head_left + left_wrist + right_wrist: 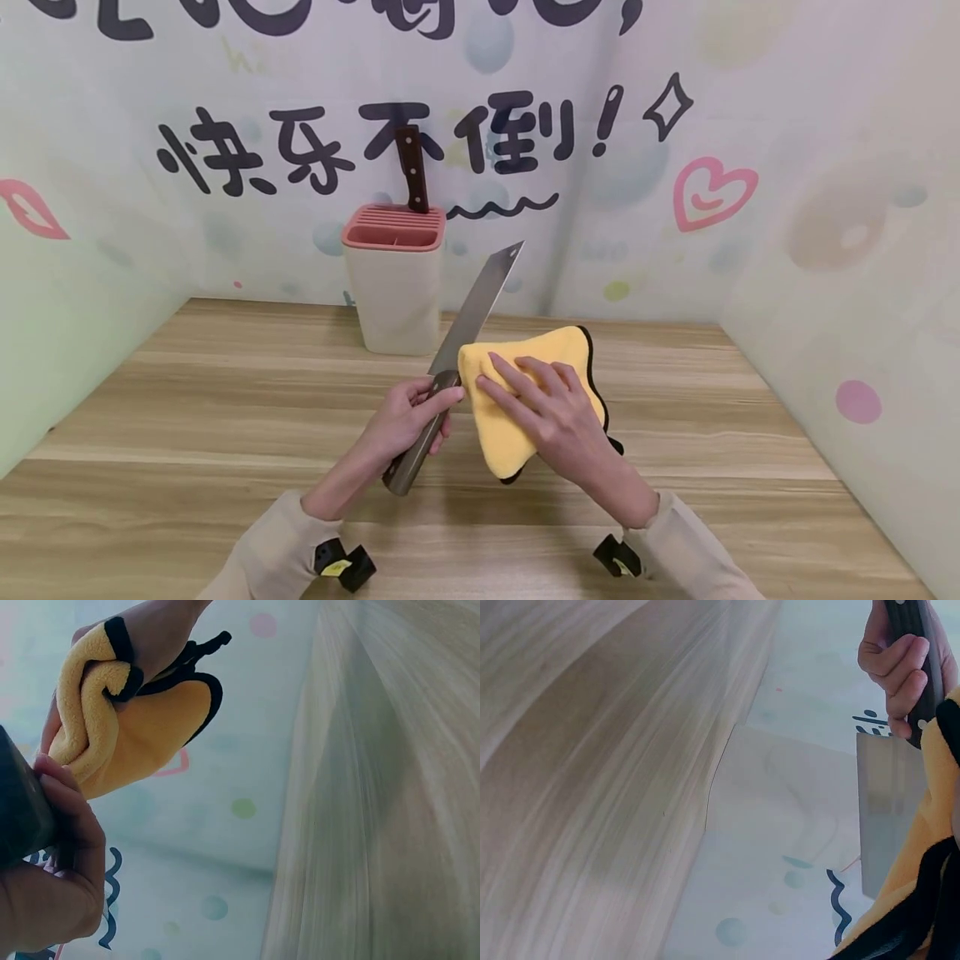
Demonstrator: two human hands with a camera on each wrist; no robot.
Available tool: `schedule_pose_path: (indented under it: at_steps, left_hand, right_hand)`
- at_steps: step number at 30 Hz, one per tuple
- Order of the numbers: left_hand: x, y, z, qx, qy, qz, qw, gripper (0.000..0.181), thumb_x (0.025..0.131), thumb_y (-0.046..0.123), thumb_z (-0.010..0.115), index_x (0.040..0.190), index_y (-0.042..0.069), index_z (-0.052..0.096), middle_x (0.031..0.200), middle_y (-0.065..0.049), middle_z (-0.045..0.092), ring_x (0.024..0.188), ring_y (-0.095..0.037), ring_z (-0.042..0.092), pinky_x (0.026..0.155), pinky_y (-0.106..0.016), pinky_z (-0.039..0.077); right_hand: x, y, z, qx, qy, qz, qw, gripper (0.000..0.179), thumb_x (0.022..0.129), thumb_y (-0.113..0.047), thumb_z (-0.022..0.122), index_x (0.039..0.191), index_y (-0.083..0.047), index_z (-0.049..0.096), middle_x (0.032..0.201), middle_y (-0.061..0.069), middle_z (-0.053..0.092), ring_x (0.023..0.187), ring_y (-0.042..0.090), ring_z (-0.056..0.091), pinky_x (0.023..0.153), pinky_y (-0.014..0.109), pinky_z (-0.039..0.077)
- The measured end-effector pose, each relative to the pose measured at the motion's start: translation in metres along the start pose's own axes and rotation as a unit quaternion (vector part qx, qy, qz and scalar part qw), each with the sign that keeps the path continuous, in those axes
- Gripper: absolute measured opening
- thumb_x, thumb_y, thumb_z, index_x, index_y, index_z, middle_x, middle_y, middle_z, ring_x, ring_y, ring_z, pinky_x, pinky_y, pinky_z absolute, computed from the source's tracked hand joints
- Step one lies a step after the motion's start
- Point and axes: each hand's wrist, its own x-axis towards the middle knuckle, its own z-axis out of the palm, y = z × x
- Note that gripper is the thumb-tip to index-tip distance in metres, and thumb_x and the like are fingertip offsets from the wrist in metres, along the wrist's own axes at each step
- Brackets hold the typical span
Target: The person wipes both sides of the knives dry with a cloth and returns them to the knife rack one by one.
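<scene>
A kitchen cleaver (480, 304) is held up over the table, its blade slanting toward the back and right. My left hand (408, 417) grips its dark riveted handle, the thumb lying along the upper side near the blade. In my right hand (558, 412) is a yellow cloth (502, 437) with black edging, the fingers spread over its top. The cloth's left edge overlaps the base of the blade in the head view. Folds of the cloth (139, 739) show from below in the left wrist view. The right wrist view shows the broad blade (889, 817) beside the cloth.
Behind the cleaver stands a white knife block (397, 296) with a pink slotted top. Another knife's brown handle (412, 171) sticks up from its slots. The wooden table (187, 433) meets printed fabric walls (600, 242) at the back and both sides.
</scene>
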Motion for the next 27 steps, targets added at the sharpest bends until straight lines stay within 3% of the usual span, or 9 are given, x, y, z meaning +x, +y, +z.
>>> schedule_pose_path:
  at_steps: [6,10,16,22,27]
  left_hand:
    - [-0.0008,0.0009,-0.0026,0.045,-0.043,-0.022,0.9978,0.034,0.084,0.027,0.061,0.093,-0.002,0.047,0.058,-0.004,0.052,0.043,-0.012,0.050,0.044,-0.027,0.047]
    - [-0.0006,0.0004,-0.0030,0.046,-0.063,-0.023,0.9967,0.035,0.084,0.024,0.063,0.094,-0.003,0.044,0.060,-0.005,0.055,0.043,-0.012,0.051,0.044,-0.029,0.048]
    - [0.0007,-0.0018,-0.0006,0.033,-0.069,-0.017,0.9969,0.034,0.083,0.016,0.063,0.095,-0.005,0.039,0.070,-0.017,0.061,0.044,-0.010,0.053,0.044,-0.031,0.049]
    - [0.0003,-0.0009,0.0013,0.034,-0.046,-0.016,0.9982,0.030,0.083,0.015,0.063,0.090,-0.004,0.041,0.066,-0.010,0.059,0.045,-0.010,0.051,0.042,-0.023,0.046]
    - [0.0007,-0.0026,0.0021,0.035,-0.047,0.017,0.9981,0.025,0.088,0.014,0.056,0.090,-0.007,0.043,0.066,-0.006,0.054,0.046,-0.010,0.049,0.042,-0.023,0.044]
  right_hand:
    - [0.0030,0.0002,-0.0023,0.009,0.029,0.006,0.9995,0.029,0.093,-0.004,0.042,0.110,-0.012,0.063,0.116,0.006,0.059,0.087,0.026,0.057,0.062,0.037,0.043]
    - [0.0039,0.0000,-0.0043,0.017,0.039,0.009,0.9991,0.027,0.093,-0.005,0.042,0.109,-0.011,0.063,0.114,0.006,0.060,0.085,0.026,0.057,0.061,0.037,0.042]
    - [0.0060,-0.0009,-0.0052,0.029,0.048,0.010,0.9984,0.027,0.092,-0.004,0.043,0.108,-0.010,0.063,0.114,0.007,0.060,0.085,0.027,0.057,0.061,0.037,0.043]
    - [0.0040,-0.0029,-0.0039,0.042,0.025,0.011,0.9988,0.029,0.093,-0.004,0.040,0.109,-0.011,0.063,0.115,0.007,0.059,0.088,0.027,0.056,0.062,0.037,0.043]
    - [-0.0001,-0.0038,-0.0021,0.045,-0.022,0.015,0.9986,0.031,0.092,-0.004,0.039,0.111,-0.013,0.062,0.117,0.006,0.058,0.090,0.026,0.055,0.065,0.036,0.043]
